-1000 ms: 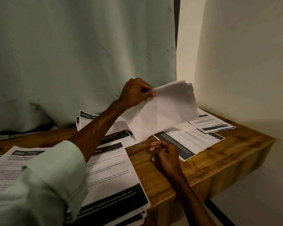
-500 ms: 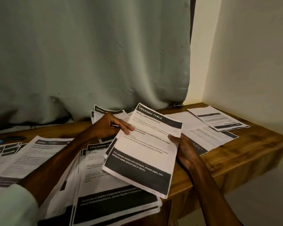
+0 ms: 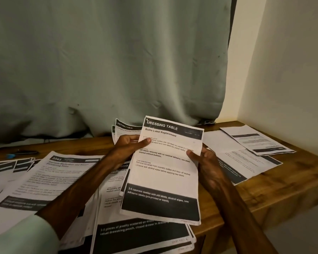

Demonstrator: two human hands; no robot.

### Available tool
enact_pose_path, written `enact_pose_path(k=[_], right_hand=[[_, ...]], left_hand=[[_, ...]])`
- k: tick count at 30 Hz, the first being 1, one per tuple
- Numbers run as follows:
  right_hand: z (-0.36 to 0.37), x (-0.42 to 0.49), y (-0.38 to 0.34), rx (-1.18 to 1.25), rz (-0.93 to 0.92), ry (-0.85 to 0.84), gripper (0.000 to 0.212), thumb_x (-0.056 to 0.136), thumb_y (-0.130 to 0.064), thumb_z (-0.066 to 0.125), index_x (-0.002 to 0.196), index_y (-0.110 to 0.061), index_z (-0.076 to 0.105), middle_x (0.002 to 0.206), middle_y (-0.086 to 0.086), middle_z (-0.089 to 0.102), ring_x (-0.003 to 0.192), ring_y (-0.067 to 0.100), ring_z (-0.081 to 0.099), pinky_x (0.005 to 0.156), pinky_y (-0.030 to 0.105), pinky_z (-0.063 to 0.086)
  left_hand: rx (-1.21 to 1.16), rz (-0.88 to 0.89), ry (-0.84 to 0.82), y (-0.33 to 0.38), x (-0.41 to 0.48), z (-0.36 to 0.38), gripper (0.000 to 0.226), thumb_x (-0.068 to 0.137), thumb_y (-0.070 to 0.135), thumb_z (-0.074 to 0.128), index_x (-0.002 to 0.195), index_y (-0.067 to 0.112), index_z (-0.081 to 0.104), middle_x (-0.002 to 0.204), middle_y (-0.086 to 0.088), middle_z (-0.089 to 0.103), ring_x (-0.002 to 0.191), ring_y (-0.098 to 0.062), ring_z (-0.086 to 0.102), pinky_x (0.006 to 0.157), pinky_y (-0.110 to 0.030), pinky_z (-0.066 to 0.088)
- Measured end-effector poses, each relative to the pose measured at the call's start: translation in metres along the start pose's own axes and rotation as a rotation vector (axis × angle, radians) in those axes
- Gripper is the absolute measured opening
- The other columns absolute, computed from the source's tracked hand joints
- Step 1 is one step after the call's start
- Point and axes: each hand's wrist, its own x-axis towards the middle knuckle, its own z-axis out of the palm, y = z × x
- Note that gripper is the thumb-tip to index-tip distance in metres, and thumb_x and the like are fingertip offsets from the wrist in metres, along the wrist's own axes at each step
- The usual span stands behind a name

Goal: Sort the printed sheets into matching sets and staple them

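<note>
Over the table (image 3: 264, 191), left hand (image 3: 125, 149) and right hand (image 3: 207, 165) grip the printed sheet (image 3: 163, 173), long axis header-first toward the curtain (image 3: 117, 61).

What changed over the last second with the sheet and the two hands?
The left hand turned the printed sheet from blank side to printed side facing the camera and lowered it. The right hand, free before, now grips its right edge. The left hand kept its hold; the paper piles on the table stayed put.
</note>
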Motion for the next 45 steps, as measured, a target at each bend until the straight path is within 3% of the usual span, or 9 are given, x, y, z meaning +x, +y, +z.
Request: enact_pose_path(k=[9, 14, 17, 22, 25, 28, 34, 41, 45], right_hand=[[-0.006, 0.005, 0.007, 0.128, 0.138, -0.02, 0.036, 0.097, -0.016, 0.067, 0.133, -0.012, 0.062, 0.128, 0.019, 0.068, 0.117, 0.046, 0.065, 0.104, 0.068, 0.044], [-0.005, 0.003, 0.005, 0.07, 0.069, -0.019, 0.032, 0.1, -0.019, 0.063, 0.132, -0.016, 0.062, 0.125, 0.014, 0.071, 0.112, 0.043, 0.068, 0.098, 0.071, 0.047], [-0.004, 0.002, 0.004, 0.037, 0.035, 0.006, 0.034, 0.099, -0.018, 0.064, 0.133, -0.017, 0.061, 0.123, 0.013, 0.072, 0.108, 0.043, 0.07, 0.094, 0.071, 0.049], [0.004, -0.005, -0.008, 0.019, 0.006, 0.059, 0.024, 0.099, -0.016, 0.063, 0.123, -0.017, 0.064, 0.111, 0.011, 0.076, 0.095, 0.038, 0.075, 0.069, 0.051, 0.064], [0.007, -0.007, -0.012, 0.024, -0.006, 0.077, 0.027, 0.099, -0.016, 0.063, 0.126, -0.015, 0.064, 0.112, 0.012, 0.076, 0.097, 0.039, 0.074, 0.076, 0.055, 0.062], [0.01, -0.007, -0.025, -0.041, -0.027, 0.138, 0.025, 0.096, -0.02, 0.068, 0.121, -0.017, 0.066, 0.109, 0.01, 0.077, 0.092, 0.036, 0.076, 0.078, 0.053, 0.062], [0.007, -0.008, -0.059, -0.204, -0.25, 0.298, 0.019, 0.1, -0.016, 0.062, 0.119, -0.017, 0.063, 0.104, -0.001, 0.07, 0.075, 0.009, 0.07, 0.048, 0.016, 0.053], [0.018, -0.002, -0.056, -0.082, -0.38, 0.417, 0.023, 0.098, -0.015, 0.065, 0.122, -0.016, 0.065, 0.104, -0.006, 0.073, 0.075, 0.005, 0.074, 0.061, 0.022, 0.06], [0.025, 0.009, -0.05, 0.067, -0.416, 0.508, 0.021, 0.095, -0.013, 0.068, 0.115, -0.019, 0.069, 0.112, -0.001, 0.075, 0.089, 0.015, 0.076, 0.082, 0.041, 0.063]], left_hand=[[0.211, 0.015, 0.101, -0.016, 0.013, -0.008, 0.014, 0.097, 0.018, 0.067, 0.109, 0.017, 0.073, 0.104, -0.001, 0.078, 0.097, -0.023, 0.076, 0.087, -0.043, 0.061], [0.566, 0.023, 0.006, -0.003, 0.01, -0.025, 0.021, 0.105, 0.032, 0.053, 0.118, 0.022, 0.068, 0.11, 0.0, 0.077, 0.101, -0.023, 0.073, 0.089, -0.047, 0.059], [0.537, 0.024, 0.046, 0.009, 0.006, -0.035, 0.019, 0.105, 0.029, 0.053, 0.109, 0.018, 0.069, 0.1, -0.004, 0.078, 0.094, -0.023, 0.075, 0.087, -0.045, 0.06], [0.334, 0.039, 0.215, 0.031, -0.006, -0.058, 0.018, 0.097, 0.023, 0.066, 0.109, 0.011, 0.072, 0.097, -0.007, 0.079, 0.085, -0.026, 0.077, 0.07, -0.036, 0.063], [0.228, 0.035, 0.29, 0.042, -0.015, -0.069, 0.013, 0.095, 0.021, 0.069, 0.104, 0.013, 0.073, 0.096, -0.008, 0.079, 0.077, -0.022, 0.077, 0.067, -0.033, 0.064], [0.4, -0.013, 0.294, 0.046, -0.027, -0.086, 0.005, 0.094, 0.026, 0.07, 0.094, 0.022, 0.074, 0.09, 0.004, 0.078, 0.072, -0.013, 0.075, 0.068, -0.025, 0.06], [0.808, -0.073, 0.2, 0.005, -0.059, -0.103, 0.014, 0.093, 0.026, 0.073, 0.079, 0.022, 0.075, 0.066, 0.018, 0.071, 0.071, -0.006, 0.061, 0.061, -0.02, 0.045], [0.995, -0.012, 0.307, -0.037, -0.078, -0.081, 0.013, 0.095, 0.031, 0.069, 0.102, 0.022, 0.076, 0.094, 0.004, 0.075, 0.083, -0.016, 0.069, 0.07, -0.037, 0.056], [1.07, 0.019, 0.47, -0.052, -0.085, -0.068, 0.045, 0.091, 0.042, 0.071, 0.131, 0.023, 0.061, 0.121, -0.003, 0.07, 0.107, -0.025, 0.066, 0.088, -0.048, 0.057]])
